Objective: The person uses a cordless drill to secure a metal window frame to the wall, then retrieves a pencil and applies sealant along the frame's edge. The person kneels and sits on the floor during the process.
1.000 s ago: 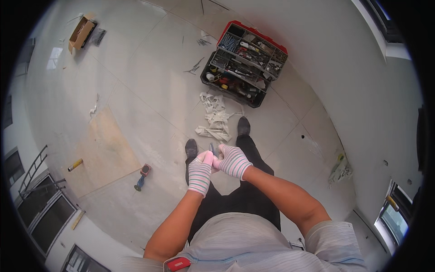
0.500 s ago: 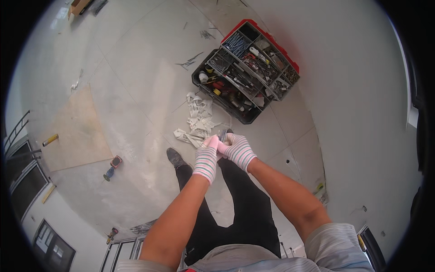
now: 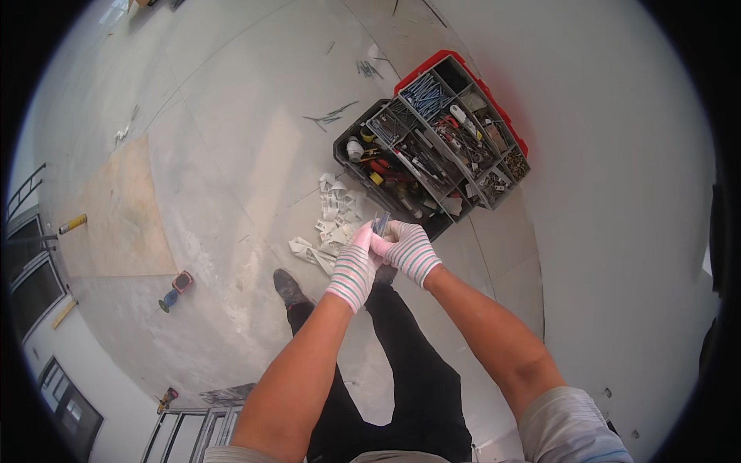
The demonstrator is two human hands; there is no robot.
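Observation:
Both my hands wear white gloves with coloured stripes and pink fingers, and they meet in front of me above my shoes. My left hand (image 3: 356, 266) is closed, its fingertips pressed against a small bunch of thin blue-grey metal fasteners (image 3: 381, 223). From the other side my right hand (image 3: 406, 248) is curled round the same bunch. Whether these are screws or nails is too small to tell. Just beyond the hands stands an open toolbox (image 3: 340, 155) with fold-out trays. One tray holds similar long blue fasteners (image 3: 424, 96). Crumpled white paper (image 3: 337, 204) lies beside my hands.
Loose thin fasteners (image 3: 333, 116) are scattered on the floor beyond the paper. To the left lie a wooden board (image 3: 123, 216), a yellow tube (image 3: 72, 224) and a red-and-blue power tool (image 3: 176, 291). A white wall (image 3: 617, 193) runs along the right. Metal frames (image 3: 189, 432) stand at lower left.
The view has shifted, so the toolbox now appears lower and farther right. My hands stay together, and the bunch of fasteners shows more plainly above the fingertips.

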